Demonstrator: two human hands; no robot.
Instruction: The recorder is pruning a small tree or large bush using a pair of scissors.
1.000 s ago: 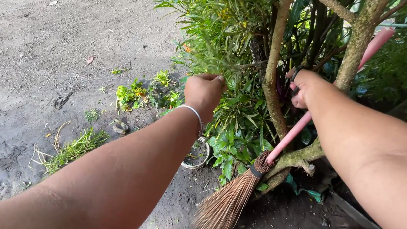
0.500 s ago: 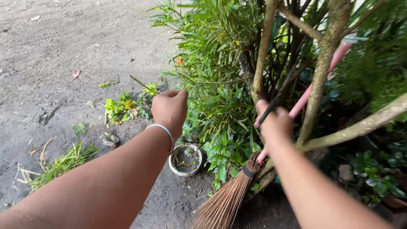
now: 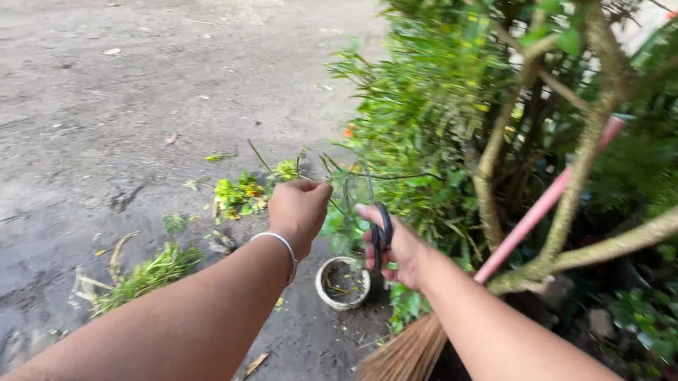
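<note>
My left hand [image 3: 297,208], a silver bangle on its wrist, is closed around a thin green twig [image 3: 374,174] that sticks out of the bush [image 3: 438,109]. My right hand [image 3: 396,250] holds black-handled scissors [image 3: 380,232], blades pointing up near the twig, just right of my left hand. Whether the blades touch the twig is unclear. Both hands hover over a small round white pot [image 3: 342,283] on the ground.
A broom with a pink handle [image 3: 543,208] and brown bristles [image 3: 401,367] leans into the mossy trunks [image 3: 583,168] at the right. Cut green sprigs [image 3: 239,193] and grass clippings [image 3: 147,273] lie on the grey dirt path [image 3: 118,70]. More potted plants stand at the far right.
Both hands have drawn back from the trunks, leftward and lower. My right hand now shows the scissors raised beside my left hand, which grips a thin twig.
</note>
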